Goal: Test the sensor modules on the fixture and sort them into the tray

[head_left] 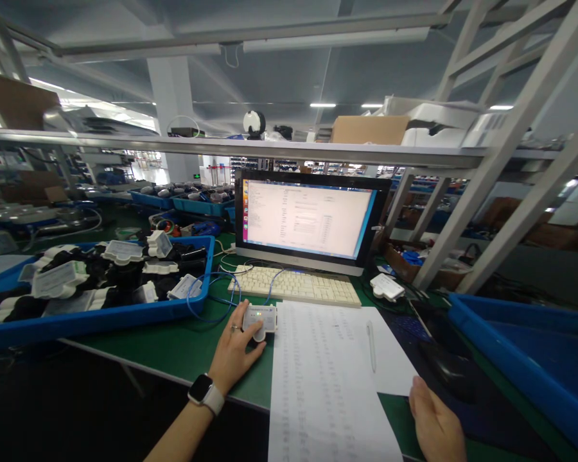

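My left hand (pixel 234 350), with a ring and a smartwatch on the wrist, grips a small white device (pixel 260 319) with lit green dots and a blue cable, on the green table (pixel 173 346). My right hand (pixel 436 423) rests at the table's near edge beside a long printed sheet (pixel 318 378); its fingers are curled under and mostly out of view. A white pen (pixel 371 346) lies on the paper. A black mouse (pixel 449 369) sits just beyond the right hand.
A lit monitor (pixel 311 218) and a cream keyboard (pixel 293 285) stand ahead. A blue tray (pixel 125 314) of white and black devices sits on the left, another blue bin (pixel 534 340) on the right. A white frame and shelf run overhead.
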